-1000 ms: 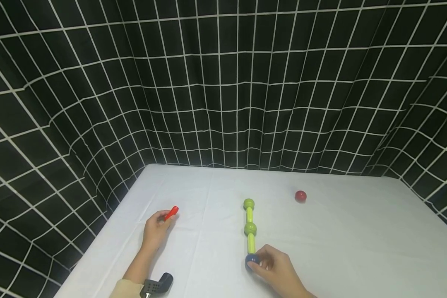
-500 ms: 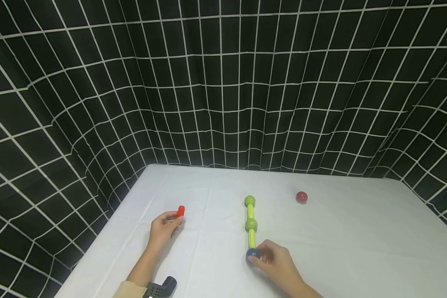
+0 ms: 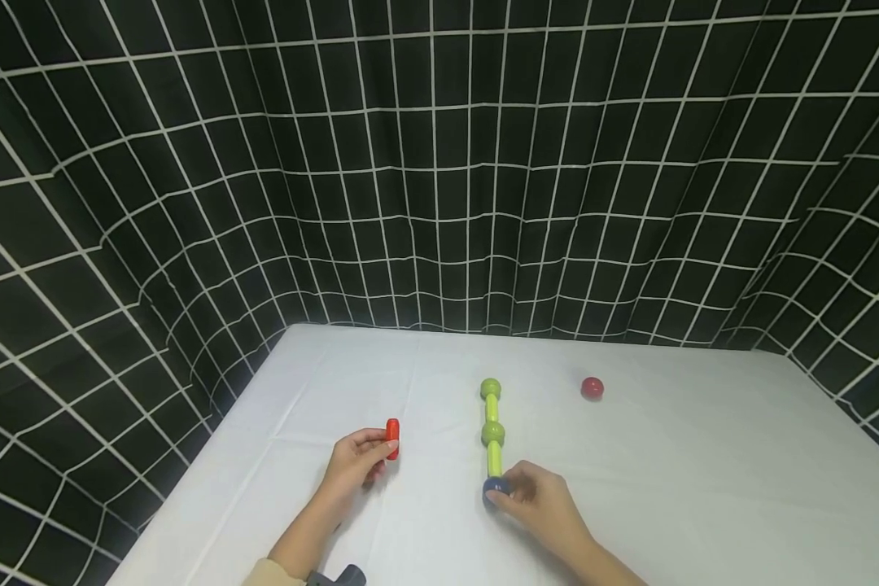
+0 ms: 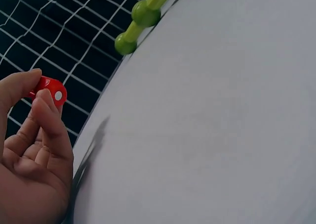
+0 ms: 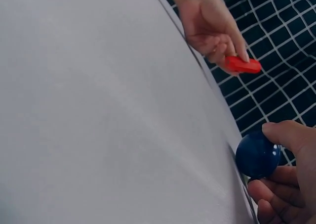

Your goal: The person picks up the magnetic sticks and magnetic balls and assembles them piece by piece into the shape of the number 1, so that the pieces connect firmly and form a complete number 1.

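Observation:
My left hand (image 3: 350,465) pinches a short red rod (image 3: 392,439) between thumb and fingertips, held upright left of the chain. In the left wrist view the red rod (image 4: 58,95) shows a pale round spot on its end. My right hand (image 3: 545,505) grips a blue ball (image 3: 495,489) with thumb and fingers. From the blue ball a straight chain runs away across the table: a yellow-green rod (image 3: 494,459), a green ball (image 3: 493,433), another yellow-green rod (image 3: 491,408) and a far green ball (image 3: 491,388). The right wrist view shows the glossy blue ball (image 5: 257,155) close up.
A dark red ball (image 3: 592,388) lies at the back right of the white-covered table (image 3: 703,456). Black curtains (image 3: 454,187) with a white grid stand behind the table and along both sides. A dark wrist device (image 3: 340,576) sits at the left wrist.
My left hand has moved right toward the chain, turning the red rod upright. The right hand has pushed the blue ball and the chain slightly away from me.

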